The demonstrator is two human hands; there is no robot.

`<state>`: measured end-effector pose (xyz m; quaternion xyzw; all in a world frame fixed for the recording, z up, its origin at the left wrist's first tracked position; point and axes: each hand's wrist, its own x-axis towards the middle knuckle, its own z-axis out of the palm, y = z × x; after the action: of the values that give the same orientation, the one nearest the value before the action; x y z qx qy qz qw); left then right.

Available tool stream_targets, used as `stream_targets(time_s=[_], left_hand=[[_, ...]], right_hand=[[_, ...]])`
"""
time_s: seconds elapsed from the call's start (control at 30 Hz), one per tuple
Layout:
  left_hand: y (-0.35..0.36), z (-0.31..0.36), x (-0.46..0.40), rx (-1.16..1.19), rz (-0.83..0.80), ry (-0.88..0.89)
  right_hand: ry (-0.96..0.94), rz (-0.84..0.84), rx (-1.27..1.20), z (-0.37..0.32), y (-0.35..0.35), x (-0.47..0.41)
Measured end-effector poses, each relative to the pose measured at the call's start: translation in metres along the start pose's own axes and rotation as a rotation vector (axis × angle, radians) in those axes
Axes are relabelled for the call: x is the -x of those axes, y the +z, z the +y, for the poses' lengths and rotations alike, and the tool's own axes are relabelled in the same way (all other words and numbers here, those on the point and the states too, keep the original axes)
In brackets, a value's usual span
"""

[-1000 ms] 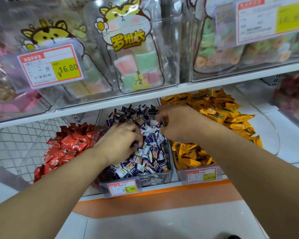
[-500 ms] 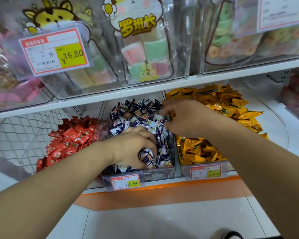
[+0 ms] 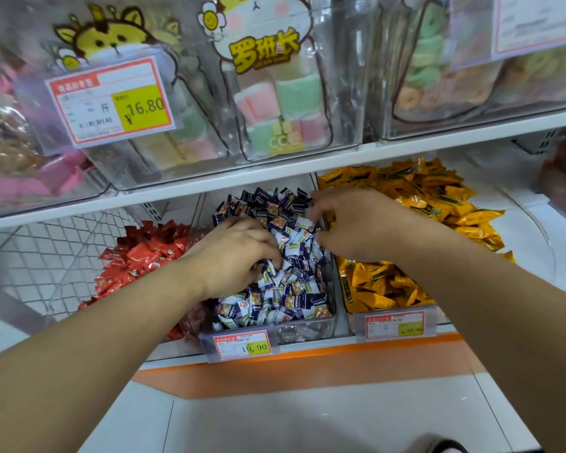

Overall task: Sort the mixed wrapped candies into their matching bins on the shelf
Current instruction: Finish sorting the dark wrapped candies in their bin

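A clear middle bin [image 3: 307,331] on the lower shelf holds a heap of blue-and-white wrapped candies [image 3: 285,289]. My left hand [image 3: 236,253] lies on the left of this heap, its fingers curled down into the wrappers. My right hand [image 3: 350,223] hovers at the bin's right edge, its fingertips and thumb pinching at a white wrapper near the top of the heap. Red candies [image 3: 138,256] fill the bin to the left. Yellow candies [image 3: 422,197] fill the bin to the right. What my fingers hold underneath is hidden.
Price tags hang on the middle bin [image 3: 242,346] and the yellow bin [image 3: 394,325]. The upper shelf [image 3: 209,188] carries clear bins of pastel marshmallow rolls [image 3: 275,103] and overhangs the lower bins. A wire mesh panel [image 3: 46,253] stands at the left, above white floor.
My left hand has slid farther back over the blue-and-white heap, from its front toward its middle. My right hand stays at the bin's right edge, fingers still working at the wrappers.
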<state>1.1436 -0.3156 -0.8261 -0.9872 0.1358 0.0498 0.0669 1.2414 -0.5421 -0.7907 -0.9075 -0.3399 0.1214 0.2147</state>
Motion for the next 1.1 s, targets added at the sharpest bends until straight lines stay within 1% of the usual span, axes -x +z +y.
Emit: stream_targets(time_s=[0.1, 0.17, 0.23, 0.33, 0.37, 0.5, 0.6, 0.83, 0.93, 1.1], left_hand=[[0.005, 0.002, 0.002, 0.007, 0.093, -0.044], [0.006, 0.007, 0.004, 0.07, 0.1, -0.037], [0.006, 0.014, 0.005, 0.145, 0.067, 0.049], [0.012, 0.023, 0.004, 0.221, -0.071, 0.155], [0.016, 0.024, 0.003, 0.219, -0.096, 0.169], [0.023, 0.022, -0.004, 0.19, -0.101, 0.181], [0.02, 0.016, -0.008, 0.146, -0.145, 0.187], [0.007, 0.005, -0.01, 0.109, -0.214, 0.151], [0.002, -0.003, -0.01, 0.073, -0.196, 0.126], [-0.003, -0.007, -0.01, 0.087, -0.168, 0.105]], right_hand=[[-0.009, -0.006, 0.004, -0.002, -0.001, 0.001], [-0.006, -0.012, 0.016, -0.004, -0.002, 0.003], [-0.005, -0.017, 0.033, -0.007, -0.004, 0.004], [-0.003, -0.018, 0.053, -0.011, -0.006, 0.005], [-0.003, -0.02, 0.057, -0.012, -0.006, 0.006], [-0.006, -0.014, 0.041, -0.01, -0.005, 0.006], [-0.013, -0.005, 0.03, -0.007, -0.004, 0.006], [-0.013, 0.006, 0.019, -0.003, 0.0, 0.004], [-0.012, 0.002, 0.012, -0.003, -0.001, 0.004], [-0.009, 0.004, 0.007, -0.003, 0.0, 0.004]])
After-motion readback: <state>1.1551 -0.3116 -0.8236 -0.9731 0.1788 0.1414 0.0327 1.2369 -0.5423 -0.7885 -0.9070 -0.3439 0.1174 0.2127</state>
